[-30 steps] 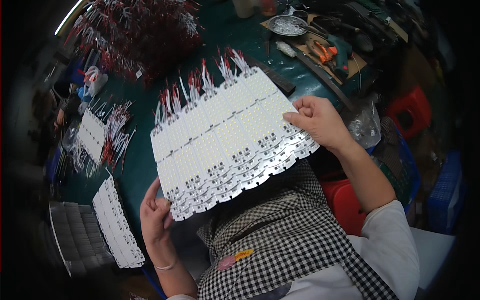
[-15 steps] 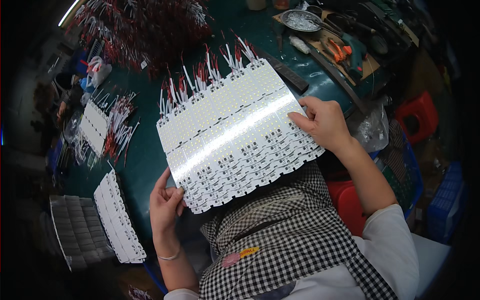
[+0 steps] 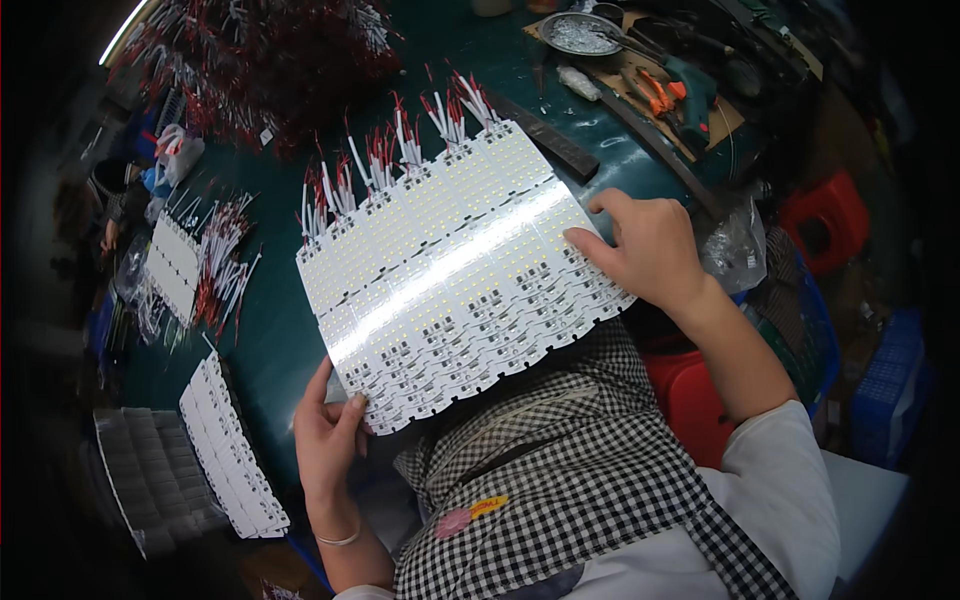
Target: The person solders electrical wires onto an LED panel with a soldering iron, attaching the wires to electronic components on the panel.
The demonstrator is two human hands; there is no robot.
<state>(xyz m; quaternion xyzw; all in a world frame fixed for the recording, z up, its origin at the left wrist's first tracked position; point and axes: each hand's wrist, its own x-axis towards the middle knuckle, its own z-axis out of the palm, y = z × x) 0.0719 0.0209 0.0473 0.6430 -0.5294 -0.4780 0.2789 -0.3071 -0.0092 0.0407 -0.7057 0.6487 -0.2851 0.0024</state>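
Observation:
A stack of white LED circuit boards (image 3: 440, 265), fanned in overlapping layers, is held tilted above my lap. Rows of small yellowish LEDs and dark components cover the boards, and red and white wires (image 3: 377, 160) stick up from the far edge. My left hand (image 3: 328, 430) pinches the near left corner, thumb on top and fingers partly hidden beneath. At the right edge my right hand (image 3: 648, 245) grips the stack, with the thumb on its upper face. A bright glare band crosses the middle of the boards.
A big heap of red and white wires (image 3: 260, 70) lies at the far left of the green table (image 3: 270, 320). More boards (image 3: 232, 445) stand at the left. Orange-handled pliers (image 3: 660, 95), a metal dish (image 3: 580, 35) and a dark bar (image 3: 550, 140) lie far right. A red stool (image 3: 825, 220) is beyond.
The board stack has shifted slightly left in view, along with both hands and the surroundings. Both hands keep their hold on it.

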